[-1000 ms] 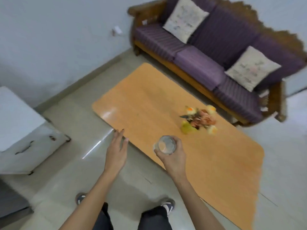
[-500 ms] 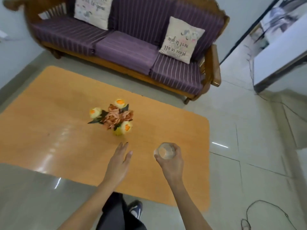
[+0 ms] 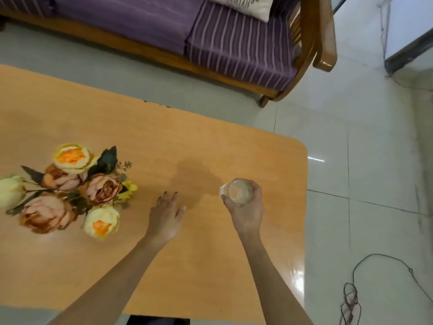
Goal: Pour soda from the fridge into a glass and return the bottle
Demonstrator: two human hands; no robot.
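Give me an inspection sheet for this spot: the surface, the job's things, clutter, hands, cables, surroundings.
Surface: orange table, glossy, with glare at its near right edge.
Job's things: glass, seen from above, held over the table's right part; whether it touches the top or holds any drink cannot be told. Soda bottle and fridge: nothing seen.
Clutter: flowers on the table's left part, apart from the glass.
Hands: right hand wrapped around the glass; left hand empty, fingers spread, above the table between flowers and glass.
Cables: thin dark cord looped on the floor, right of the table.
Surroundings: purple striped sofa with wooden frame beyond the table; pale tiled floor.
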